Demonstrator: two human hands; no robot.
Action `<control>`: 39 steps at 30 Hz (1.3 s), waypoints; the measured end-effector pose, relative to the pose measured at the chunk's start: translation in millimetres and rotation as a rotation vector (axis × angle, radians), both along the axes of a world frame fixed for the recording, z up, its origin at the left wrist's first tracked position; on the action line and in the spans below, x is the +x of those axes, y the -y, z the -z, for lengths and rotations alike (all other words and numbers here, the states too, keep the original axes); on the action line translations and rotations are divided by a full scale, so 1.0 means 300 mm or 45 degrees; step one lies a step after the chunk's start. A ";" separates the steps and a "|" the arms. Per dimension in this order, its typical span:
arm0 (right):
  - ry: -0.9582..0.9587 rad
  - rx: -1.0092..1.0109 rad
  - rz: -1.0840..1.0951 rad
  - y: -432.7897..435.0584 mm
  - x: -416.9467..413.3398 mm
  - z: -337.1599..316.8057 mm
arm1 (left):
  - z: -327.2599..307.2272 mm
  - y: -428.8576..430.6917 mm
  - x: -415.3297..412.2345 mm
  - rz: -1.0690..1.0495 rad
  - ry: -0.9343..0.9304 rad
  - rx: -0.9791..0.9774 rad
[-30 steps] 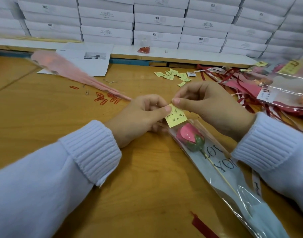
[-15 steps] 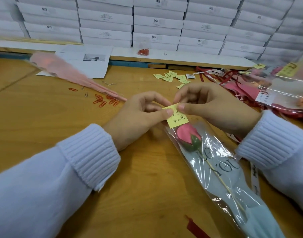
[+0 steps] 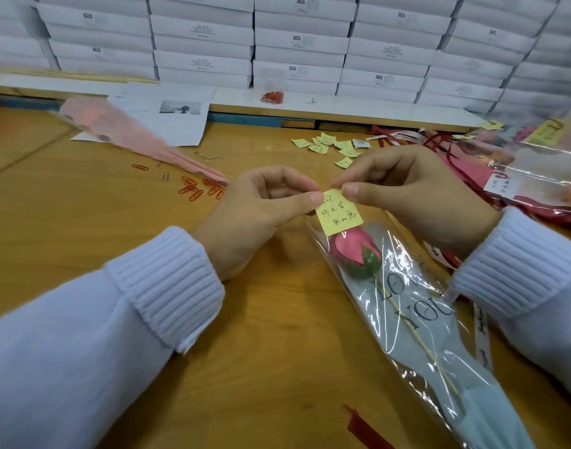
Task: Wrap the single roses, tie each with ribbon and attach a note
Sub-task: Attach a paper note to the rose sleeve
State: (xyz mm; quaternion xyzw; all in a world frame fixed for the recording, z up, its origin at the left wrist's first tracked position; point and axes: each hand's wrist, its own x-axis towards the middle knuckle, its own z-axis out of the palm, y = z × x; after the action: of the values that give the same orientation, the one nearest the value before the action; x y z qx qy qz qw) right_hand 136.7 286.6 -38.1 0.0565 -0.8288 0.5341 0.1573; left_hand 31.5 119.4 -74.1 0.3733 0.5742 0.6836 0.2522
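both hands pinching the note at the sleeve's mouth

your left hand (image 3: 255,215) pinches the upper left edge of the yellow note (image 3: 340,215) between thumb and forefinger, the other fingers curled in. your right hand (image 3: 417,196) pinches the note's top right corner the same way, so the two thumbs sit just beside each other. the note bears handwriting and lies at the open top of the cellophane sleeve (image 3: 407,319), overlapping the tip of the pink rose (image 3: 355,247) inside it. the sleeve runs from the middle of the wooden surface (image 3: 261,351) down toward your right, printed with "love you", with the thin stem showing through it.

left of your hands, orange paper clips (image 3: 199,189) are scattered near the narrow end of a pink wrapping cone (image 3: 131,134), which lies across a printed sheet (image 3: 177,118). beyond your hands, loose yellow notes (image 3: 329,145) lie in a small heap. at the far right is a pile of wrapped roses (image 3: 536,163) with red ribbon and notes. a scrap of red ribbon (image 3: 365,429) lies near the bottom edge. stacked white boxes (image 3: 300,40) line the back.
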 end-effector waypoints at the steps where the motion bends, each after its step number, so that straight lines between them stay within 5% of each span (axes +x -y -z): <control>1: -0.010 0.004 0.004 0.001 0.001 -0.001 | -0.002 -0.001 0.002 -0.007 0.013 -0.002; 21: -0.090 0.128 0.200 0.023 0.010 -0.001 | -0.007 -0.005 0.036 -0.155 -0.334 -0.090; 39: -0.082 0.188 0.214 0.033 0.007 0.000 | -0.009 -0.011 0.048 -0.164 -0.226 -0.106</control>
State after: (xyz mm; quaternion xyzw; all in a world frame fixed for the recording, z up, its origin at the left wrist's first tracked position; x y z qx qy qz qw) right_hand 138.7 276.7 -38.1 0.0153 -0.8622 0.4543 0.2236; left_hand 46.1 122.6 -71.4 0.3838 0.6450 0.6383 0.1713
